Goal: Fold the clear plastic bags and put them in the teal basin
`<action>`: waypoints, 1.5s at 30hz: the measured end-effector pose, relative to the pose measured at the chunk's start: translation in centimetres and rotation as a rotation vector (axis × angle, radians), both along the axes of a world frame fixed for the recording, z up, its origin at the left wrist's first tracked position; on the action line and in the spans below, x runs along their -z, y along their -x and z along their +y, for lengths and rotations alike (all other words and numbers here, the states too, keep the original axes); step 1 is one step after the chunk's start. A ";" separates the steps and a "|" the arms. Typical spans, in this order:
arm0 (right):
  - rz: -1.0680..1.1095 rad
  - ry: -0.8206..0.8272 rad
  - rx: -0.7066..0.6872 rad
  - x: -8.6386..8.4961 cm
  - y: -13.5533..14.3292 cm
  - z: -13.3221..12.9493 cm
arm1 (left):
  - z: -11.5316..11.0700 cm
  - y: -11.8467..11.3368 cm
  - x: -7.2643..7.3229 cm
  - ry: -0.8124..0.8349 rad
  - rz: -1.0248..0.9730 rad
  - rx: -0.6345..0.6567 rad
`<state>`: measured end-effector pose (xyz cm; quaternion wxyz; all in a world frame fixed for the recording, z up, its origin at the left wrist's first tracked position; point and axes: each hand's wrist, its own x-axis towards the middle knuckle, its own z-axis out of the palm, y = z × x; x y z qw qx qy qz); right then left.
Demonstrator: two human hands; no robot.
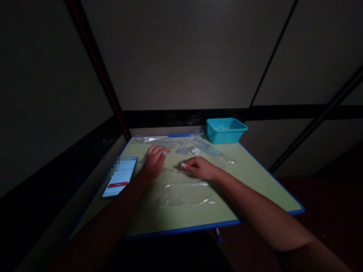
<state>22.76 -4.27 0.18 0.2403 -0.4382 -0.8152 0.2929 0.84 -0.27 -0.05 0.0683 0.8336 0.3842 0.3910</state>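
A clear plastic bag (187,194) lies flat on the light yellow table, between my forearms. My right hand (200,169) is at its far edge, thumb and fingers closed in a pinch that appears to hold the thin plastic. To the left, my left hand (155,161) rests palm down with its fingers stretched forward and the thumb apart. Beyond both hands, more crumpled clear plastic (195,145) is spread along the table's far side, with small folded pieces among it.
A turquoise plastic basin (227,132) stands at the far right corner, with something pale inside. On the left lies a phone (120,177) with its screen lit. The table (255,185) has a blue rim, and panelled walls rise behind and to the left.
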 end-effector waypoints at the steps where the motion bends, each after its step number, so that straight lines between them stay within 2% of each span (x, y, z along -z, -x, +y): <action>1: -0.007 0.003 0.021 -0.1 0.0 -0.1 | -0.2 -0.1 -0.2 0.010 -0.014 0.015; 3: -0.011 -0.013 0.085 -0.3 0.0 -0.2 | -0.6 -0.3 -0.4 0.063 -0.035 0.082; 7: 0.005 -0.053 0.240 -0.9 -0.1 0.0 | -1.4 -0.8 -0.2 0.224 -0.024 0.301; 9: 0.018 -0.067 0.295 -1.1 -0.1 0.1 | -1.8 -1.0 -0.1 0.254 0.008 0.384; 11: 0.023 -0.081 0.323 -1.2 -0.1 0.1 | -2.1 -1.2 -0.2 0.248 0.039 0.413; 16: -0.083 -0.124 0.304 -1.0 -0.1 0.1 | -2.1 -1.2 -0.7 0.158 0.094 0.283; 20: -0.189 -0.202 0.279 -0.2 -0.8 0.8 | -1.0 -1.1 0.0 0.044 0.106 0.148; 25: -0.329 -0.119 0.301 0.7 -1.4 1.6 | -0.1 -0.8 1.1 0.103 0.093 0.094; 30: -0.477 -0.123 0.351 1.2 -1.2 2.0 | 0.2 -0.4 1.5 0.062 0.139 0.010; 33: -0.445 -0.086 0.323 1.3 -0.9 1.9 | 0.3 -0.4 1.5 0.051 0.163 0.000; 39: -0.203 0.015 0.295 1.9 -0.5 1.9 | 0.3 -0.5 1.6 0.075 0.188 -0.007; 42: -0.129 0.015 0.279 2.2 -0.3 2.0 | 0.6 -0.5 2.1 0.089 0.194 0.005; 45: -0.068 -0.009 0.200 2.2 -0.2 2.0 | 0.8 -0.4 2.5 0.105 0.186 0.006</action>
